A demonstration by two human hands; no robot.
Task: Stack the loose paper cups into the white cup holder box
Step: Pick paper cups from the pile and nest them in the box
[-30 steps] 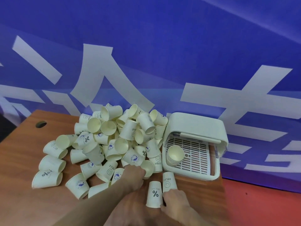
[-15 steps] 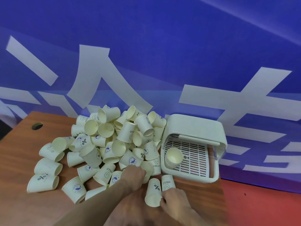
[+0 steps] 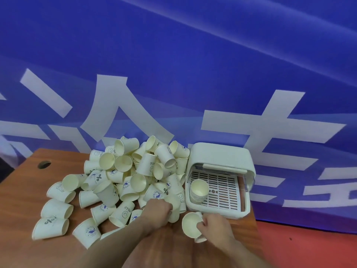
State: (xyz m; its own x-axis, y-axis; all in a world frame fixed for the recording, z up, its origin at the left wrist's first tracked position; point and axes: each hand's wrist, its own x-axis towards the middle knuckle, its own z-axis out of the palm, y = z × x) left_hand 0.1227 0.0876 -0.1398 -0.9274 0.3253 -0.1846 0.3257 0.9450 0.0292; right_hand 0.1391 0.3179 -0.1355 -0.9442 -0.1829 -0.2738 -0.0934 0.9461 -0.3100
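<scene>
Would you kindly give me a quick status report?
Right hand grips cream paper cup, mouth up. Left hand closed on pile cup. White holder box open, one stack inside. Path clear.

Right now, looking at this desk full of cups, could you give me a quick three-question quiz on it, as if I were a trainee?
1. True or false: the white cup holder box already holds a stack of cups.
2. Which hand holds a cup with its open mouth facing the camera? A) left hand B) right hand
3. Fill in: the loose pile of cups lies to the ____ of the box, seen from the camera.

Key
1. True; the stack stands at the left of the slotted tray.
2. B; the held cup sits just in front of the box.
3. Left.
</scene>
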